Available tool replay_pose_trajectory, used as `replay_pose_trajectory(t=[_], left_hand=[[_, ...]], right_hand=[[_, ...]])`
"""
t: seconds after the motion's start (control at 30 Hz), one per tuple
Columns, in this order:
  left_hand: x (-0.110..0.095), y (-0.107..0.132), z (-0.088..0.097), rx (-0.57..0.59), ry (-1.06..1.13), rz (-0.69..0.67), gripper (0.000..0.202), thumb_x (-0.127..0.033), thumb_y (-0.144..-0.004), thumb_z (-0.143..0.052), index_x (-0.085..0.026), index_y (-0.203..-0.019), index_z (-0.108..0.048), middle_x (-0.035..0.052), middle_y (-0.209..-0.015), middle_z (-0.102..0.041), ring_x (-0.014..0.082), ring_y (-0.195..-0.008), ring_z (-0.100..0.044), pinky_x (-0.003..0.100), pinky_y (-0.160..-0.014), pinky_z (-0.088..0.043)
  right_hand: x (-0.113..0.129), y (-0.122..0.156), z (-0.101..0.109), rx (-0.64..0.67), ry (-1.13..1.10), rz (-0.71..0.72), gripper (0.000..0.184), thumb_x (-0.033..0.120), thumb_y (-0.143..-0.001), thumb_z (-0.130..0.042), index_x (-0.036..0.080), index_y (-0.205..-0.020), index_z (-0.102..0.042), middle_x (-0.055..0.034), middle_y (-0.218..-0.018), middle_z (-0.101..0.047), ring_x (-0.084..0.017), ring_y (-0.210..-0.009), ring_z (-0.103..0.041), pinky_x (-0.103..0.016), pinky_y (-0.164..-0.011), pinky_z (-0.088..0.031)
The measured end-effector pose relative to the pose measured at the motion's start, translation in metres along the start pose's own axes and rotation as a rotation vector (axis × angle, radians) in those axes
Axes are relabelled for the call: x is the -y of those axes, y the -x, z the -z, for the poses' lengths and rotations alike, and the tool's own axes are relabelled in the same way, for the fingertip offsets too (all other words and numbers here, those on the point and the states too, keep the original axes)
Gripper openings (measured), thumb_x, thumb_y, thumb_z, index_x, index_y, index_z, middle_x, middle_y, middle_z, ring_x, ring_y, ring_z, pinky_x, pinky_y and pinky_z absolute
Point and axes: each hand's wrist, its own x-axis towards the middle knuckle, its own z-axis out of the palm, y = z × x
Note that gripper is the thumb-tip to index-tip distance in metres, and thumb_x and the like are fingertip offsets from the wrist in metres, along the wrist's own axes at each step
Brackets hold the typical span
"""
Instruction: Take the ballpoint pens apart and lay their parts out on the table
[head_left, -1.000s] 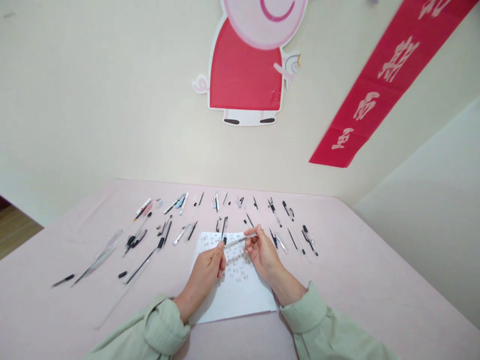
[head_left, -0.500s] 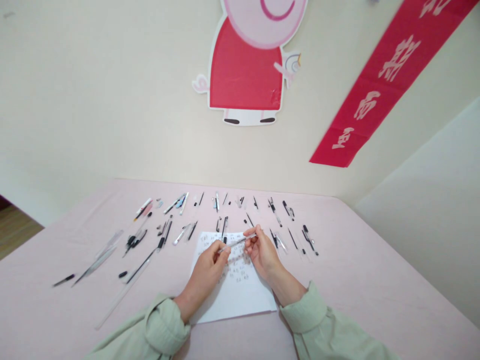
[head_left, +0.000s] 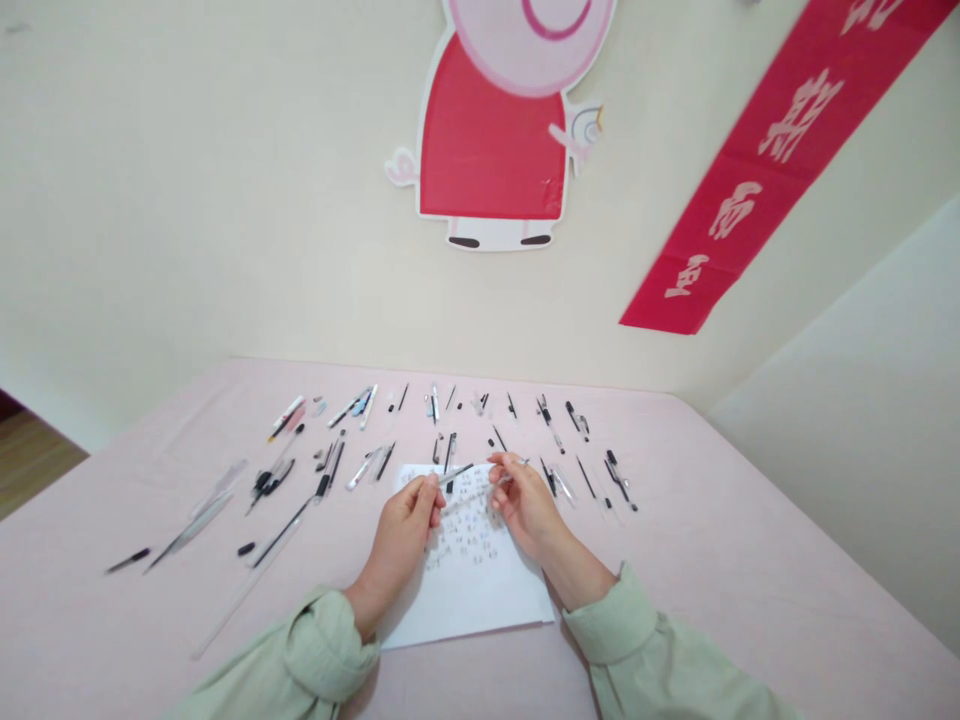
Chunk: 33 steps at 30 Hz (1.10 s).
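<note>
Both of my hands are raised just above a white sheet of paper point(head_left: 480, 595) covered with small handwriting. My left hand point(head_left: 405, 520) is closed in a pinch on a thin dark pen refill point(head_left: 456, 474) that slants up to the right. My right hand point(head_left: 525, 500) is closed on a clear pen barrel point(head_left: 484, 487), whose open end points toward my left hand. The refill and the barrel lie close together, and I cannot make out whether they touch.
The pink table point(head_left: 750, 560) carries several pens and pen parts in rows beyond the paper, such as a black pen point(head_left: 289, 525) on the left and dark pieces point(head_left: 619, 480) on the right. A cartoon cut-out point(head_left: 499, 120) and a red banner point(head_left: 757, 160) hang on the wall.
The pen held between both hands has come apart: my left hand has shifted left and up with the dark refill, while my right hand keeps the clear barrel.
</note>
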Motion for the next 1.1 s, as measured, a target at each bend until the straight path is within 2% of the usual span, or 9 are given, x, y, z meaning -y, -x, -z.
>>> replay_pose_trajectory(t=[0.07, 0.13, 0.23, 0.33, 0.43, 0.57, 0.93, 1.1], left_hand=[[0.0, 0.0, -0.001, 0.035, -0.053, -0.032, 0.042, -0.054, -0.085, -0.042, -0.019, -0.066, -0.052, -0.0055, -0.05, -0.043, 0.0093, -0.045, -0.038, 0.021, -0.045, -0.029], [-0.001, 0.0, -0.001, 0.069, -0.076, -0.06, 0.04, -0.053, -0.085, -0.044, -0.019, -0.066, -0.052, -0.0055, -0.051, -0.044, 0.0097, -0.046, -0.038, 0.022, -0.045, -0.029], [-0.001, 0.001, -0.001, 0.071, -0.04, -0.065, 0.036, -0.051, -0.084, -0.047, -0.019, -0.069, -0.052, -0.0063, -0.053, -0.043, 0.0093, -0.046, -0.038, 0.021, -0.046, -0.029], [0.001, 0.0, -0.001, 0.037, 0.028, -0.05, 0.032, -0.049, -0.084, -0.048, -0.02, -0.071, -0.049, -0.0073, -0.052, -0.043, 0.0089, -0.046, -0.039, 0.02, -0.046, -0.03], [0.004, -0.001, 0.0, 0.031, 0.081, -0.061, 0.028, -0.046, -0.086, -0.048, -0.02, -0.075, -0.049, -0.0065, -0.056, -0.046, 0.009, -0.05, -0.044, 0.02, -0.049, -0.035], [0.004, -0.002, 0.0, 0.021, 0.107, -0.068, 0.025, -0.044, -0.084, -0.051, -0.02, -0.08, -0.052, -0.0047, -0.064, -0.051, 0.0093, -0.055, -0.048, 0.021, -0.054, -0.04], [0.005, -0.003, -0.001, 0.008, 0.123, -0.057, 0.028, -0.039, -0.078, -0.058, -0.017, -0.096, -0.059, -0.001, -0.073, -0.058, 0.0102, -0.058, -0.051, 0.023, -0.055, -0.042], [0.003, -0.004, -0.002, -0.031, 0.121, -0.059, 0.028, -0.036, -0.075, -0.06, -0.017, -0.096, -0.06, -0.0025, -0.068, -0.056, 0.0106, -0.058, -0.05, 0.023, -0.054, -0.041]], right_hand=[[-0.001, 0.005, -0.005, 0.103, 0.069, -0.033, 0.029, 0.04, -0.073, -0.071, 0.018, -0.091, -0.068, 0.0046, -0.062, -0.055, -0.004, -0.042, -0.037, -0.018, -0.042, -0.035], [-0.001, 0.006, -0.007, 0.125, 0.097, -0.041, 0.028, 0.04, -0.073, -0.071, 0.017, -0.088, -0.069, 0.0047, -0.061, -0.055, -0.003, -0.042, -0.036, -0.017, -0.042, -0.035], [0.0, 0.0, -0.001, 0.005, 0.048, 0.015, 0.025, 0.039, -0.071, -0.073, 0.016, -0.079, -0.068, 0.0047, -0.06, -0.055, -0.003, -0.042, -0.035, -0.017, -0.042, -0.034], [0.002, -0.008, 0.008, -0.148, -0.046, 0.049, 0.022, 0.037, -0.069, -0.074, 0.017, -0.076, -0.067, 0.0052, -0.059, -0.055, -0.003, -0.042, -0.036, -0.017, -0.041, -0.033], [0.004, -0.011, 0.012, -0.203, -0.091, 0.044, 0.021, 0.035, -0.067, -0.074, 0.018, -0.074, -0.066, 0.0054, -0.058, -0.054, -0.004, -0.041, -0.035, -0.018, -0.04, -0.032], [0.004, -0.01, 0.011, -0.183, -0.093, 0.028, 0.021, 0.036, -0.068, -0.074, 0.018, -0.075, -0.066, 0.0051, -0.059, -0.055, -0.003, -0.041, -0.034, -0.017, -0.04, -0.031], [0.001, -0.008, 0.008, -0.111, -0.087, 0.0, 0.024, 0.037, -0.067, -0.074, 0.017, -0.074, -0.063, 0.0043, -0.06, -0.056, -0.001, -0.037, -0.027, -0.016, -0.037, -0.025], [0.001, -0.006, 0.005, -0.086, -0.056, -0.024, 0.023, 0.036, -0.069, -0.072, 0.017, -0.073, -0.061, 0.0058, -0.059, -0.052, -0.001, -0.037, -0.026, -0.014, -0.035, -0.023]])
